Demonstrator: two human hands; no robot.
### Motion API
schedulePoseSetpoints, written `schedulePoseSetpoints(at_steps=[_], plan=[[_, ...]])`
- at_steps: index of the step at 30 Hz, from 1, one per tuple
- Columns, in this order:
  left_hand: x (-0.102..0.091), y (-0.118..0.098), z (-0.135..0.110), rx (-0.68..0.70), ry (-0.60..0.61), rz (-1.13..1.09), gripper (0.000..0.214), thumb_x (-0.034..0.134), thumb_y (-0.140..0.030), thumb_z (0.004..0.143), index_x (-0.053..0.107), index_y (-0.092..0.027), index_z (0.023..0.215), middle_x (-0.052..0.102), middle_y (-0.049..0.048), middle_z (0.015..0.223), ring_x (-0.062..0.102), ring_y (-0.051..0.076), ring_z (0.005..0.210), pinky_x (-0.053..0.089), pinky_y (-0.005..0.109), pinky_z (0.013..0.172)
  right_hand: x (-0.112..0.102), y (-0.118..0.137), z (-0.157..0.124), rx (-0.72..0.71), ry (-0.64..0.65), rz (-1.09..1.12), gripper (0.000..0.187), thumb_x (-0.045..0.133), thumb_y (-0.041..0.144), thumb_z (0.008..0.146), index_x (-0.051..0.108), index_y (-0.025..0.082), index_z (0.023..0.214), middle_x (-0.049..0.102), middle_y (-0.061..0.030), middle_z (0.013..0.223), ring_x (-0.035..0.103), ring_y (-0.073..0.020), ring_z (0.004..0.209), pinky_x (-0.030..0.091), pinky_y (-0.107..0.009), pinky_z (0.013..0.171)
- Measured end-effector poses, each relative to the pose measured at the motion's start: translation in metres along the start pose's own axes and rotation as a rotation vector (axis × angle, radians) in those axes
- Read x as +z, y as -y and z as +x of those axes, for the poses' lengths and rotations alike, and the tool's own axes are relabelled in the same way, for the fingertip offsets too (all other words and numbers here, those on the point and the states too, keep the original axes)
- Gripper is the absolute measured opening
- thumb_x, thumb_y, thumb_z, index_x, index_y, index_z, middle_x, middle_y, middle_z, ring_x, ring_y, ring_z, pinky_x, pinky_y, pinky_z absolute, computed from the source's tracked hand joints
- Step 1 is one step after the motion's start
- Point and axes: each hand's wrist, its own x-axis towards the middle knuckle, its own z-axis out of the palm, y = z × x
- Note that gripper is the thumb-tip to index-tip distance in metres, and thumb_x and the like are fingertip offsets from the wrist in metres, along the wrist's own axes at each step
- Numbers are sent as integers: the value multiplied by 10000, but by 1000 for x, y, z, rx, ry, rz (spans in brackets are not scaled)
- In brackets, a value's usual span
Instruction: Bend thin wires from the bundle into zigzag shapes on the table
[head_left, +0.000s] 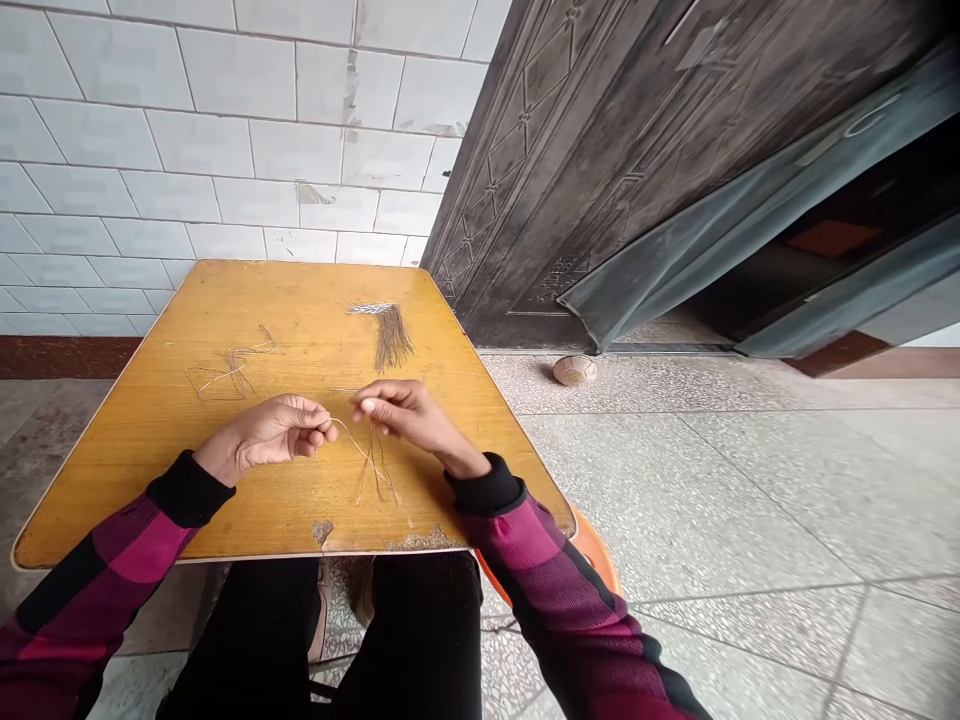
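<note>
Left fingers (321, 428) and right fingers (361, 403) pinch a fine strand (346, 432) — tips nearly touching.

Clock directions taken from hands. Thin strands (367, 462) run between left hand (270, 432) and right hand (409, 415): held ends hidden inside fingers, material too fine to tell. Bundle (391, 338) at 12 o'clock on wooden table (150, 480): strand count too small to tell, silvery top band unclear. Loose tangle (229, 372) at 10 o'clock too faint to trace. Orange seat (592, 550) at 4 o'clock mostly hidden behind table and right sleeve (555, 590). Left sleeve (112, 560) and right sleeve cut off by bottom edge. Round object (574, 371) on floor at 2 o'clock: markings too small to tell. Dark doorway (832, 240) at 2 o'clock: interior shadowed, cut off by right edge.
</note>
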Motion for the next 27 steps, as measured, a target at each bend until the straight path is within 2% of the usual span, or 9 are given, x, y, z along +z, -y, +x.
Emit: schedulePoseSetpoints(at_steps=[2, 4, 8, 12, 15, 18, 23, 27], plan=[[1, 2, 3, -7, 11, 34, 118, 704, -123, 763, 654, -44, 691, 655, 77, 711, 548, 42, 511, 469, 117, 470, 13, -3, 0, 68, 89, 114, 309, 685, 435, 781, 656, 143, 875, 676, -23, 747, 457, -42, 461, 357, -164, 397], [1, 2, 4, 10, -2, 70, 129, 710, -156, 761, 663, -47, 712, 655, 76, 722, 540, 42, 522, 453, 119, 467, 20, -5, 1, 124, 113, 172, 304, 711, 421, 758, 640, 134, 831, 668, -16, 718, 476, -41, 455, 367, -153, 380], [2, -2, -1, 76, -91, 170, 139, 711, -218, 754, 667, -85, 759, 666, 76, 747, 525, 53, 514, 435, 151, 465, 21, -9, 2, 172, 15, 255, 297, 729, 401, 735, 607, 143, 820, 640, 19, 653, 493, -39, 424, 408, -147, 365], [4, -3, -5, 249, -277, 372, 168, 718, -242, 717, 671, -112, 812, 679, 68, 753, 504, 64, 481, 415, 182, 445, 18, -14, 3, 173, -80, 298, 331, 731, 384, 721, 586, 158, 916, 637, 36, 630, 515, -50, 410, 434, -154, 363], [5, 0, -3, 421, -404, 590, 172, 719, -236, 693, 686, -122, 818, 665, 38, 671, 515, 88, 471, 402, 200, 438, 18, -15, 4, 166, -120, 295, 336, 723, 386, 726, 588, 154, 928, 635, 36, 619, 521, -53, 411, 437, -156, 360], [5, 5, 0, 530, -504, 784, 168, 718, -210, 685, 707, -132, 833, 631, 9, 610, 526, 100, 469, 398, 210, 457, 18, -14, 4, 166, -149, 287, 344, 722, 391, 722, 589, 148, 925, 634, 34, 614, 522, -54, 411, 429, -155, 355], [3, 10, 2, 724, -593, 960, 101, 706, -180, 699, 725, -169, 798, 629, 33, 777, 524, 102, 554, 408, 223, 524, 15, -14, 5, 161, -203, 271, 347, 720, 400, 722, 588, 147, 919, 632, 34, 612, 520, -55, 407, 423, -158, 349], [3, 10, 1, 793, -609, 1038, 65, 659, -151, 738, 696, -178, 693, 613, 43, 856, 491, 98, 574, 397, 231, 553, 13, -15, 5, 159, -222, 262, 362, 725, 408, 714, 596, 142, 922, 631, 31, 613, 514, -56, 407, 417, -162, 349]])
